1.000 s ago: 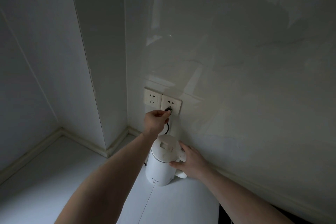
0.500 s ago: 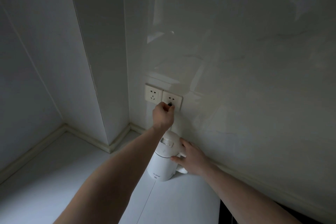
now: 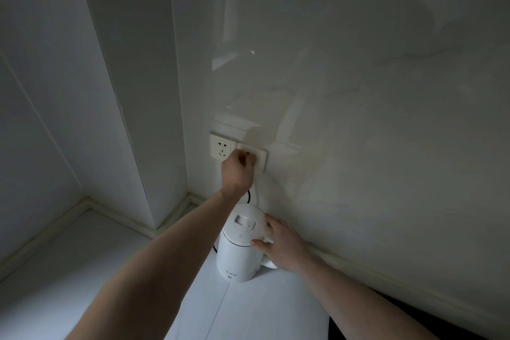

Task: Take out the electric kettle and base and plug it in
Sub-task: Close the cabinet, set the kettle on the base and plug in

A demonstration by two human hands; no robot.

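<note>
left hand (image 3: pixel 238 170) fist pinches plug at right socket (image 3: pixel 260 156) to seat it | right hand (image 3: pixel 284 246) grips kettle (image 3: pixel 240 246), steadying it

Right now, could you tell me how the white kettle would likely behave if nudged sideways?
The white kettle is tall and narrow, so it may tip rather than slide. Its smooth body looks slippery. The right hand at its handle side probably steadies it, and the black cord could tug it.
</note>
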